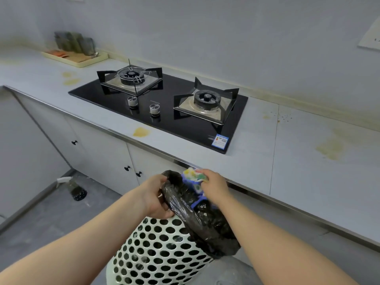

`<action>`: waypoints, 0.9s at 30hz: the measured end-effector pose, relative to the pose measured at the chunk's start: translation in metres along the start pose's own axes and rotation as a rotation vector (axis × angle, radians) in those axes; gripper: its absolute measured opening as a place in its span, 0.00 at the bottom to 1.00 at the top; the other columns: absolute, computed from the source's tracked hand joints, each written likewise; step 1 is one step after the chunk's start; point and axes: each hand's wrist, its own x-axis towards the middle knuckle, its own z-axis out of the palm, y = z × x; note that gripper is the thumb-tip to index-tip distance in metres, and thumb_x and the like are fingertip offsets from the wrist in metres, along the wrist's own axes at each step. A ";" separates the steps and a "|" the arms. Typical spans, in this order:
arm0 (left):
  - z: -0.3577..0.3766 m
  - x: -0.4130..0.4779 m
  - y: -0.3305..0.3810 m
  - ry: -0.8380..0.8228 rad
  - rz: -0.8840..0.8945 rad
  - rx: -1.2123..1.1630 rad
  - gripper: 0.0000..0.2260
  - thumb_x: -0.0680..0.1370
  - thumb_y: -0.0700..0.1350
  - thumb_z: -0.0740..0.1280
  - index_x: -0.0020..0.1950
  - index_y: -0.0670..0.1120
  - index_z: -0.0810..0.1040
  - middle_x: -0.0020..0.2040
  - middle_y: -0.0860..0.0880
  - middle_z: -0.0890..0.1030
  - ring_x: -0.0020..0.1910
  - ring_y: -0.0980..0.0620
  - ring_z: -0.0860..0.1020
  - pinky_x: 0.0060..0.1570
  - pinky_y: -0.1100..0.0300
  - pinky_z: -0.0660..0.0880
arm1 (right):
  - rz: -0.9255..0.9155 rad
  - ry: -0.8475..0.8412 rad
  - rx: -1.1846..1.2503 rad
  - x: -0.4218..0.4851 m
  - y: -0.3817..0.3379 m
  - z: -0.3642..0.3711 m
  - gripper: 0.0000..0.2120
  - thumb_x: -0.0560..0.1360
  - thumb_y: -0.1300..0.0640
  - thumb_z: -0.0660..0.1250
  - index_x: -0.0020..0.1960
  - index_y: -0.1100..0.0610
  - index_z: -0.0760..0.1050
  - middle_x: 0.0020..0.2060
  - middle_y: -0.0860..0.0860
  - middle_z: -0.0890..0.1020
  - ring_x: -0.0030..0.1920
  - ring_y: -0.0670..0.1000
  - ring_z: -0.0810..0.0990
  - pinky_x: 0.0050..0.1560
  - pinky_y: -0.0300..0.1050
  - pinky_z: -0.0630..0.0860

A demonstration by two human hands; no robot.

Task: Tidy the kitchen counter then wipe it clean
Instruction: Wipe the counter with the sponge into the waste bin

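Observation:
A pale green perforated waste bin stands on the floor in front of the counter, lined with a black plastic bag. My left hand grips the bag's rim on the left side. My right hand holds a crumpled blue, yellow and white wrapper over the bag's mouth. The grey counter carries several yellow stains, one near the front edge and a larger one at the right.
A black glass gas hob with two burners sits in the counter. A cream tray with jars stands at the back left. A spray bottle stands on the floor by the white cabinets.

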 end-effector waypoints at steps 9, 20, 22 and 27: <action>-0.050 -0.014 0.007 0.024 -0.016 -0.020 0.15 0.79 0.50 0.59 0.35 0.43 0.71 0.34 0.45 0.76 0.31 0.46 0.74 0.24 0.60 0.76 | 0.118 -0.029 0.144 -0.003 -0.017 0.032 0.17 0.73 0.65 0.64 0.61 0.57 0.71 0.49 0.49 0.73 0.49 0.51 0.73 0.47 0.39 0.67; -0.150 -0.044 0.026 0.077 0.120 -0.211 0.19 0.78 0.47 0.61 0.29 0.40 0.74 0.31 0.44 0.77 0.33 0.46 0.74 0.35 0.53 0.71 | 0.128 -0.045 0.341 -0.006 -0.107 0.111 0.12 0.74 0.64 0.63 0.57 0.55 0.73 0.52 0.51 0.75 0.51 0.53 0.78 0.49 0.46 0.76; -0.172 -0.051 0.029 0.108 0.150 -0.281 0.21 0.78 0.46 0.61 0.26 0.40 0.73 0.24 0.45 0.76 0.32 0.47 0.73 0.34 0.54 0.70 | 0.142 -0.061 0.407 -0.006 -0.125 0.129 0.11 0.74 0.64 0.63 0.54 0.53 0.72 0.52 0.52 0.77 0.50 0.55 0.80 0.48 0.48 0.77; -0.219 -0.074 0.032 0.145 0.270 -0.434 0.16 0.81 0.46 0.57 0.36 0.40 0.71 0.26 0.43 0.78 0.33 0.46 0.73 0.41 0.54 0.70 | 0.123 -0.173 0.485 -0.005 -0.181 0.179 0.14 0.73 0.66 0.64 0.56 0.55 0.73 0.55 0.53 0.77 0.50 0.56 0.81 0.50 0.50 0.79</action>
